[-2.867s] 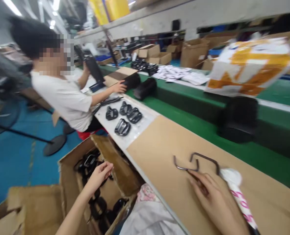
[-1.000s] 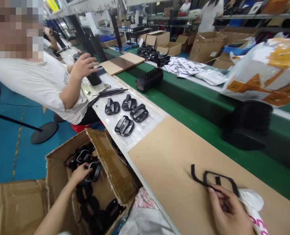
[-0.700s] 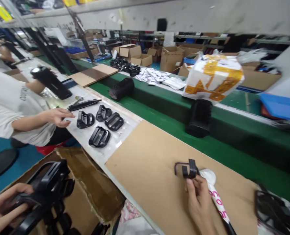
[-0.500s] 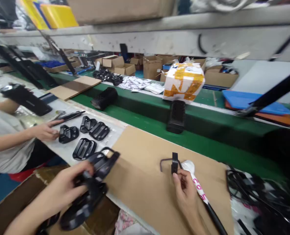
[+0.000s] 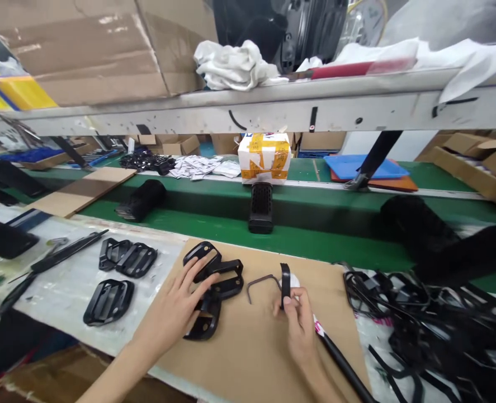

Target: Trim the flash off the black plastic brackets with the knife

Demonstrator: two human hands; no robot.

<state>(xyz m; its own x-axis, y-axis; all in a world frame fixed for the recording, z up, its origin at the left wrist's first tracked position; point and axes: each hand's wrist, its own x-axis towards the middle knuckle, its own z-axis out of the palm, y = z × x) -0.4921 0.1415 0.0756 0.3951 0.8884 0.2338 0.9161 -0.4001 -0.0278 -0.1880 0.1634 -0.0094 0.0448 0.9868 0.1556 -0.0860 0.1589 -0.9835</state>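
My left hand (image 5: 176,305) is spread over several black slotted buckle-like plates (image 5: 203,324) on the cardboard sheet (image 5: 256,352), its fingertips touching them. One open rectangular black frame (image 5: 228,280) rests against the plates. My right hand (image 5: 300,324) pinches a narrow black strip (image 5: 286,282) upright between thumb and fingers. Just left of the strip, a thin bent hex key (image 5: 261,280) lies on the cardboard. Beneath my right hand runs a black rod (image 5: 344,364), its upper end wrapped in white film with pink print and partly hidden.
More black plates (image 5: 109,302) lie on the plastic-covered table to the left. A pile of black straps and metal parts (image 5: 432,330) occupies the right side. Behind are a green channel, a black perforated block (image 5: 260,208) and a taped white box (image 5: 264,159). A shelf (image 5: 273,112) spans overhead.
My left hand has carried the black plates from the table's front edge onto the cardboard and spread its fingers. My right hand still holds the strip. The view has turned right; the co-worker's arms are out of view.
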